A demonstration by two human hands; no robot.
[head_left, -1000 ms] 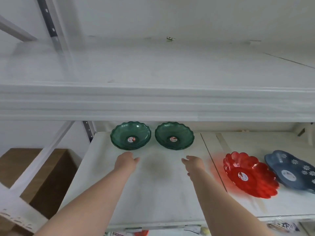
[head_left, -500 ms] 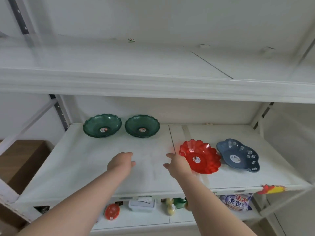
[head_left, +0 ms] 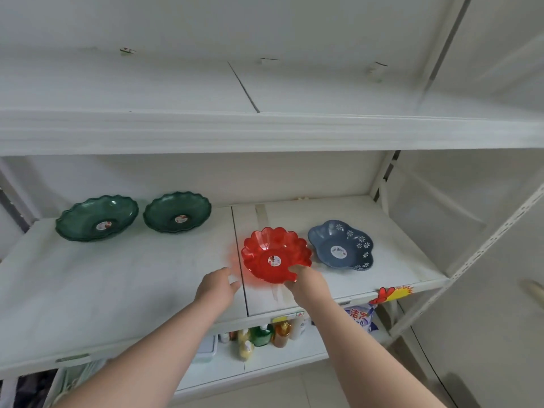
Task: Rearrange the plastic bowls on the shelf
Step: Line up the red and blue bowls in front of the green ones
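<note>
Two dark green scalloped bowls sit side by side at the back left of the white middle shelf (head_left: 117, 284): one on the left (head_left: 95, 217), one on the right (head_left: 177, 212). A red translucent flower-shaped bowl (head_left: 273, 251) rests near the shelf's middle seam. A blue bowl with white flowers (head_left: 340, 245) stands just right of it. My right hand (head_left: 306, 282) grips the red bowl's near rim, thumb inside. My left hand (head_left: 217, 287) hovers just left of the red bowl, fingers apart, holding nothing.
An upper shelf (head_left: 265, 128) overhangs the bowls. Below the front edge, a lower shelf holds several bottles (head_left: 265, 334) and a detergent bag (head_left: 360, 318). A perforated metal upright (head_left: 482, 251) stands at the right. A red and yellow sticker (head_left: 391, 293) marks the shelf edge.
The view swung right and pulled back. Both hands moved right from in front of the green bowls. My right hand has closed on the red bowl's near rim.
</note>
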